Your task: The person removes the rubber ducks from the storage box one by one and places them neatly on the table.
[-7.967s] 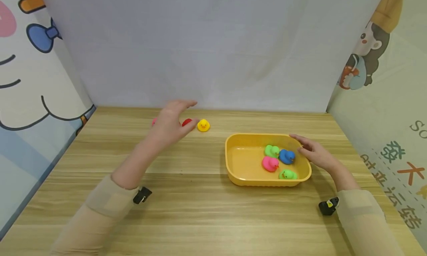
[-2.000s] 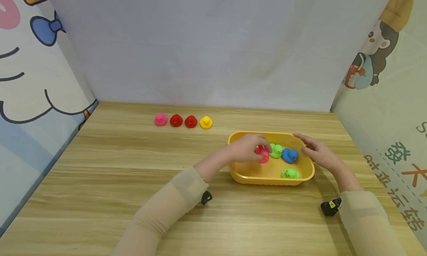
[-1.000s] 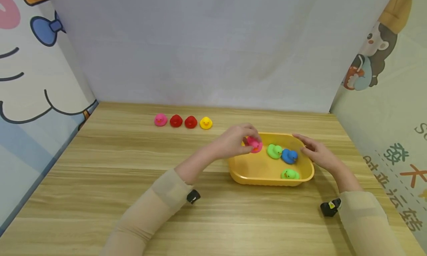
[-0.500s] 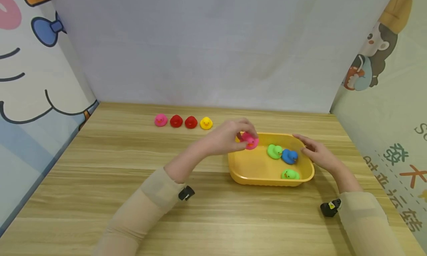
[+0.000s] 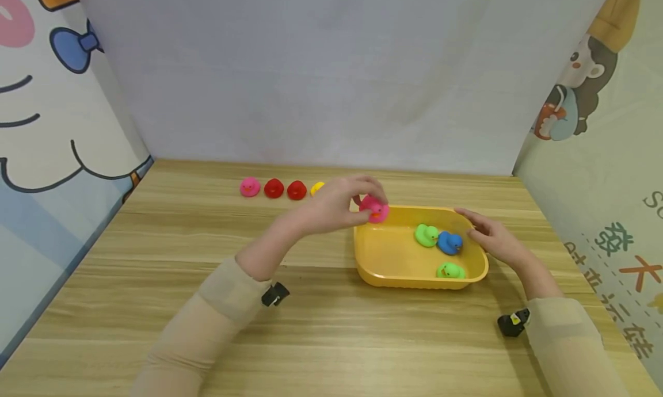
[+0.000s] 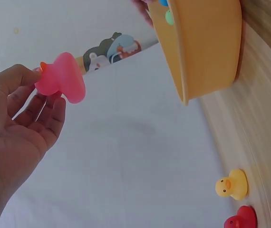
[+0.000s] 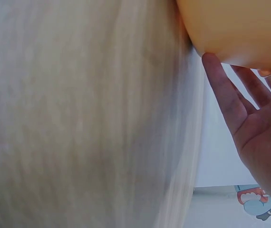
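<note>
My left hand (image 5: 331, 206) pinches a pink rubber duck (image 5: 379, 212) between thumb and fingers, over the back left corner of a yellow plastic basin (image 5: 409, 282). In the left wrist view the held pink duck (image 6: 69, 78) is lifted, its flat base facing away from the palm. At the basin's right end my right hand (image 5: 494, 240) touches the wall and rim with extended fingers. Inside the basin's right half lie a green duck (image 5: 426, 235), a blue duck (image 5: 449, 243) beside it, and another green duck (image 5: 450, 271) near the front wall.
Along the back of the wooden table (image 5: 321, 339) runs a row: a pink duck (image 5: 250, 187), a red duck (image 5: 273, 188), another red duck (image 5: 297, 190) and a yellow duck (image 5: 317, 187), partly hidden by my left hand. A pale cloth (image 5: 331, 80) hangs behind.
My left hand took hold of the pink duck inside the basin, lifted it, and has carried it left and back toward the rim. The right hand has stayed at the basin's right end.
</note>
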`<state>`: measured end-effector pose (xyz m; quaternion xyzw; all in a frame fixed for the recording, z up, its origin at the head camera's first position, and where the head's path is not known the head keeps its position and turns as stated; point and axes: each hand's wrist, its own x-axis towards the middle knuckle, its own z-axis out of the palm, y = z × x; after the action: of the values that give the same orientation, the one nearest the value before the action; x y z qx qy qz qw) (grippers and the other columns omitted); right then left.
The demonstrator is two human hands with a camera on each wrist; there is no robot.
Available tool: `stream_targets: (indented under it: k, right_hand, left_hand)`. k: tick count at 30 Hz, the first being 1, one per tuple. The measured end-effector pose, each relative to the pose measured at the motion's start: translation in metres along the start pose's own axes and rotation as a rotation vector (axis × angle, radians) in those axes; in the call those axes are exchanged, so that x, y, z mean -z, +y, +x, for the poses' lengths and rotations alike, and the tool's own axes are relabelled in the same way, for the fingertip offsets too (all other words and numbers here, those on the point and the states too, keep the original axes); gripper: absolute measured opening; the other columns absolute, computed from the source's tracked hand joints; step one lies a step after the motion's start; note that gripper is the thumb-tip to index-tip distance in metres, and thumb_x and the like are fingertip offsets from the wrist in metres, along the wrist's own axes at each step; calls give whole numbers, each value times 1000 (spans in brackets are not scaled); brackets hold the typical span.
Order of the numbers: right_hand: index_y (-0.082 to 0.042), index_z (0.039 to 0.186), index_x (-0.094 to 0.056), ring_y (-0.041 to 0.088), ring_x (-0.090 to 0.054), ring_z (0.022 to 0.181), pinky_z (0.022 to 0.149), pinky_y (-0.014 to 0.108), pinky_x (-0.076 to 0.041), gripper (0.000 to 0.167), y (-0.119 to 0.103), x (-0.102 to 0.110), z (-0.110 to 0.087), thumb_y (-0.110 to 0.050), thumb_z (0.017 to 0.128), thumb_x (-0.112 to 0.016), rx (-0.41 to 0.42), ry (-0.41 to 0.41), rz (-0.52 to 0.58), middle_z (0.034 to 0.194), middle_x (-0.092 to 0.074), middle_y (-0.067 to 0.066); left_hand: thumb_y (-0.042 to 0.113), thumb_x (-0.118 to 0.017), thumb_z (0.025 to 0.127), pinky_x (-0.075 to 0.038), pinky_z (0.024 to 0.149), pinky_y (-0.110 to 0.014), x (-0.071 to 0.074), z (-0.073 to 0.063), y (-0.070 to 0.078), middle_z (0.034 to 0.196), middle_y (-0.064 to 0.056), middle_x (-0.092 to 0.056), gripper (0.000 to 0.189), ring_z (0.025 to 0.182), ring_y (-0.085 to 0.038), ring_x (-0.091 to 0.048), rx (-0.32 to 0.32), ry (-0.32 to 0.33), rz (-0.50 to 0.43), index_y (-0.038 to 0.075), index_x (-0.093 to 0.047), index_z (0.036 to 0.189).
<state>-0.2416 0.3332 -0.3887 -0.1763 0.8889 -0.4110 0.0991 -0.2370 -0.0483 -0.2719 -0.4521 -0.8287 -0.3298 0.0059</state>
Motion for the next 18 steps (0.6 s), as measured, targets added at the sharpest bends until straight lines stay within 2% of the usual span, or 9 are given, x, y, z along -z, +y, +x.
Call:
stream_targets:
  k: [4,11,15,18]
  right_hand:
    - [-8,148,-29,11,-33,49,51,29,-39,51,-1,0,0,-9,99,-44,8,-1,22,140,-37,22]
    - [-9,148,-29,10,-41,63,55,29,-40,51,-1,0,-1,-10,99,-44,5,0,-2,145,-34,22]
    - [-8,148,-28,12,-36,55,52,29,-39,51,-1,0,-1,-9,99,-44,9,-2,5,142,-35,22]
    - [-8,148,-28,10,-40,62,53,30,-39,51,-1,0,-1,-8,99,-44,15,0,0,144,-34,22]
  left_hand:
    - [4,-67,84,-51,78,-21,7,-5,-4,110,-1,-62,20,91,-11,-56,-5,23,3,9,-69,104]
    - [5,-68,84,-50,79,-21,17,-14,-16,114,-2,-61,22,97,-14,-56,15,29,32,10,-69,105]
    - [5,-67,84,-52,78,-24,22,-17,-24,116,-4,-61,22,97,-15,-57,20,28,49,9,-69,105]
    - [5,-66,85,-52,78,-27,27,-20,-30,116,-5,-61,22,95,-16,-57,21,25,39,8,-68,106]
